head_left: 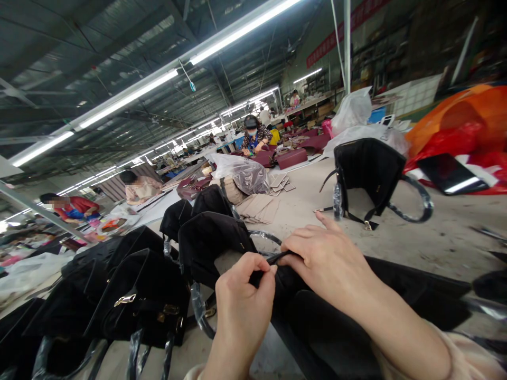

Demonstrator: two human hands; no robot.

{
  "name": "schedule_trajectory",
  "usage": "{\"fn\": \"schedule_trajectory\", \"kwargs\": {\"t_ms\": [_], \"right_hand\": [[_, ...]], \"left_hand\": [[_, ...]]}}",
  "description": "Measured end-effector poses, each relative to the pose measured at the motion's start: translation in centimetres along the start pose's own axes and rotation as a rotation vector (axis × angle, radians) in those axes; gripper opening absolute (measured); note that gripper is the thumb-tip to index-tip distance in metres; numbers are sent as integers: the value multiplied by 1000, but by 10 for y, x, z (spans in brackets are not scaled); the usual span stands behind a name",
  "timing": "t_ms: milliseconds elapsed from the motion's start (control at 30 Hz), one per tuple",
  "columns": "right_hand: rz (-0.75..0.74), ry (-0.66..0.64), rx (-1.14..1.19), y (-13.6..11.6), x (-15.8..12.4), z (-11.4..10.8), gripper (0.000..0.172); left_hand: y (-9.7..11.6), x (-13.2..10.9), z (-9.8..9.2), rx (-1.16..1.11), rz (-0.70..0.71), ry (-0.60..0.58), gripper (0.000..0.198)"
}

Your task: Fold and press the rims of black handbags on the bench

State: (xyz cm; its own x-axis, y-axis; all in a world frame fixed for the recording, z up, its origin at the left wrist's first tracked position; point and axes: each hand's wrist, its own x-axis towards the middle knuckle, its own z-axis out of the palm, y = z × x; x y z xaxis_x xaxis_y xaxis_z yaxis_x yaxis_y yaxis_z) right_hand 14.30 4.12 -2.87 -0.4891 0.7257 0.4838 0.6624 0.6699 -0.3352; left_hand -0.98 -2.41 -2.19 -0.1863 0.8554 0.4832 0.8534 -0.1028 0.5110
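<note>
A black handbag point(317, 322) lies right in front of me, its near part dark and partly hidden by my forearms. With thumb and fingers pinched, my left hand point(246, 303) grips the bag's upper edge. Close beside it, my right hand point(327, 256) pinches the same black edge between thumb and forefinger, the little finger raised. The fingertips of both hands nearly meet. Just beyond them stands another black handbag point(214, 237) with a plastic-wrapped handle.
More black bags point(146, 295) crowd the left. One black bag point(366, 174) stands open at the right of the worktable point(431, 237). Behind are cardboard pieces point(259, 208), a plastic-wrapped bundle point(245, 174), a tablet point(453, 174) and orange sheeting point(467, 113). Several people work farther back.
</note>
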Motion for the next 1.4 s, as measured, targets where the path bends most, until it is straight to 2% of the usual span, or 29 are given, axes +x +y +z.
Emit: {"fn": "schedule_trajectory", "kwargs": {"t_ms": [267, 433, 533, 667, 933, 1000, 1133, 1267, 1400], "right_hand": [[-45, -11, -1, -1, 5, -1, 14], [-74, -36, 73, 2, 4, 0, 5], [-95, -46, 125, 3, 2, 1, 16], [-94, -58, 100, 2, 3, 1, 11], [-110, -31, 26, 0, 6, 4, 12], [-116, -20, 18, 0, 7, 4, 14], [-139, 5, 25, 0, 8, 6, 14], [-150, 40, 19, 0, 6, 8, 14], [-154, 47, 5, -1, 5, 9, 14]], "left_hand": [[0, 0, -3, 4, -19, -2, 11], [-1, 0, -2, 8, -30, -38, 11], [0, 0, -2, 6, -34, -44, 10], [1, 1, -2, 11, -25, -37, 10], [-2, 0, -2, -2, 12, -14, 6], [-6, 0, -4, -10, 19, -28, 5], [-10, 2, -9, 16, 9, -100, 29], [-10, 6, -12, 60, 0, -185, 19], [-12, 7, -13, 61, -17, -172, 15]]}}
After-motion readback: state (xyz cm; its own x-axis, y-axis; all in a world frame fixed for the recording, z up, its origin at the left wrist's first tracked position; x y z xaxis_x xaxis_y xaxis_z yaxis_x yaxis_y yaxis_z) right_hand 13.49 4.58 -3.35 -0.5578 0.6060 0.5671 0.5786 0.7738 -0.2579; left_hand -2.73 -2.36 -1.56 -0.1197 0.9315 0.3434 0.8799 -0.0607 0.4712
